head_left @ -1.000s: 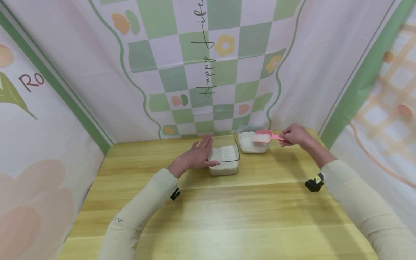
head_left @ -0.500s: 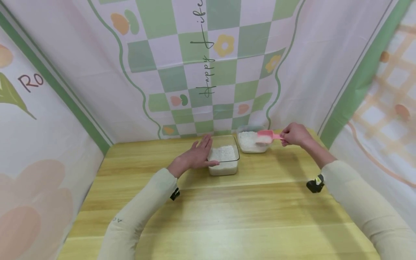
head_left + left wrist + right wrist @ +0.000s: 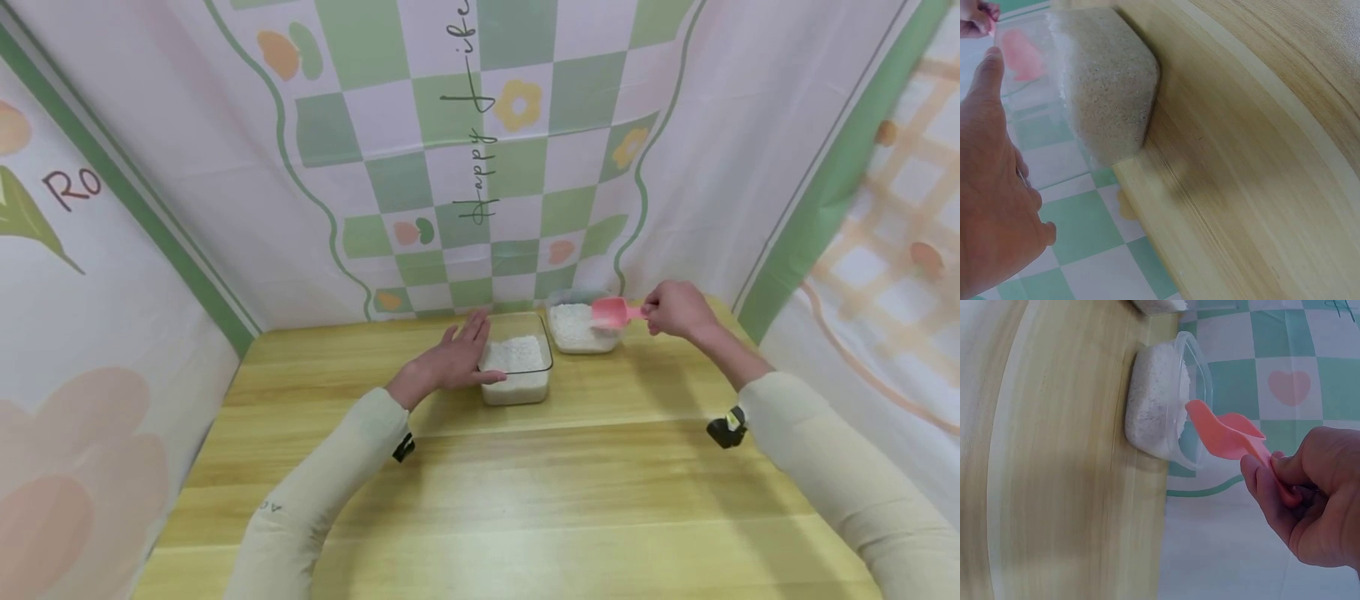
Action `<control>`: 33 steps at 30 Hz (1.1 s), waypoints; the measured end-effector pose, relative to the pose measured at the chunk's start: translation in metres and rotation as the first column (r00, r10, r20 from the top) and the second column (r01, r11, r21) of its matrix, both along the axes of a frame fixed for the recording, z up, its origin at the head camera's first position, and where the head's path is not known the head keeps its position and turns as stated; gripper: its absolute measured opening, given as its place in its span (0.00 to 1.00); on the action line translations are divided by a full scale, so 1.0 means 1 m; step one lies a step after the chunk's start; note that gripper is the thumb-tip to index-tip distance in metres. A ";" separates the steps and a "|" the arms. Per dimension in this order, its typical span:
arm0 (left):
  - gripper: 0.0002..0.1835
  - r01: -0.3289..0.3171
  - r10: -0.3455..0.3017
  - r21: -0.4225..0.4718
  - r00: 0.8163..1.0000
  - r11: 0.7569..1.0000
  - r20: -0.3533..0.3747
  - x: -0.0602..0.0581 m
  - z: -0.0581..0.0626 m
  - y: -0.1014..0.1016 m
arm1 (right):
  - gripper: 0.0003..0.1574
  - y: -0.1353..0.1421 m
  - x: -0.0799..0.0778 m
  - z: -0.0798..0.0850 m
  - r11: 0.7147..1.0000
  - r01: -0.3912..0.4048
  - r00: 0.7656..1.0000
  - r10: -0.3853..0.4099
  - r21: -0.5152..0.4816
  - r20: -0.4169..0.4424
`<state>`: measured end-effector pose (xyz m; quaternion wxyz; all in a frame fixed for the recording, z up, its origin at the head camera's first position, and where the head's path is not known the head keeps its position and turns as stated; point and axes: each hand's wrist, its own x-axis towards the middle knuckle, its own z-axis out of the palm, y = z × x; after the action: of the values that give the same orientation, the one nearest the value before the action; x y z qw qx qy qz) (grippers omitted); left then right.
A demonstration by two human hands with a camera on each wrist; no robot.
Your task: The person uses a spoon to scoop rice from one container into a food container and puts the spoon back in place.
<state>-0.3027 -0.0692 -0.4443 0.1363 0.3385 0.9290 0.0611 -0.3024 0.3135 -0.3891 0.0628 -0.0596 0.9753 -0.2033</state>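
My right hand grips the handle of a pink scoop. Its bowl is tipped down over a clear plastic tub of white rice, with a white blur under its lip in the head view. In the right wrist view the scoop overlaps the tub's rim. My left hand lies along the left side of a clear, dark-rimmed square container, fingers straight and thumb across its front rim. Rice fills the lower part of that container.
Both containers stand side by side at the back edge of the wooden table, the tub on the right. A checkered cloth hangs right behind them, with more cloth at both sides.
The scoop was more level with rice in its bowl; it has since turned over, and its bowl now shows pink. My left hand and the square container have stayed in place.
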 end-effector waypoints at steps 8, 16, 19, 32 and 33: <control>0.58 0.000 0.000 -0.005 1.000 1.000 0.001 0.000 0.000 0.001 | 0.10 -0.010 0.006 0.002 0.976 -0.084 0.966 0.128 0.199 -0.224; 0.58 -0.004 0.004 -0.009 1.000 1.000 0.003 0.000 -0.001 0.001 | 0.12 -0.018 0.013 0.012 0.995 -0.082 0.976 0.092 0.057 -0.196; 0.58 -0.007 0.007 -0.005 1.000 1.000 0.006 0.000 -0.001 0.001 | 0.11 -0.021 0.016 0.017 0.997 -0.077 0.982 0.077 0.002 -0.175; 0.58 0.002 -0.002 0.000 1.000 1.000 -0.001 0.001 0.000 0.001 | 0.12 -0.056 0.034 0.032 0.980 -0.177 0.974 0.161 -0.088 -0.159; 0.58 0.002 -0.002 0.003 1.000 1.000 -0.003 0.001 0.001 0.001 | 0.11 -0.060 0.034 0.032 0.978 -0.193 0.970 0.177 -0.082 -0.164</control>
<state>-0.3014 -0.0685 -0.4438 0.1344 0.3398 0.9288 0.0616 -0.2681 0.2539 -0.3567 0.0023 -0.1689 0.9563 -0.2385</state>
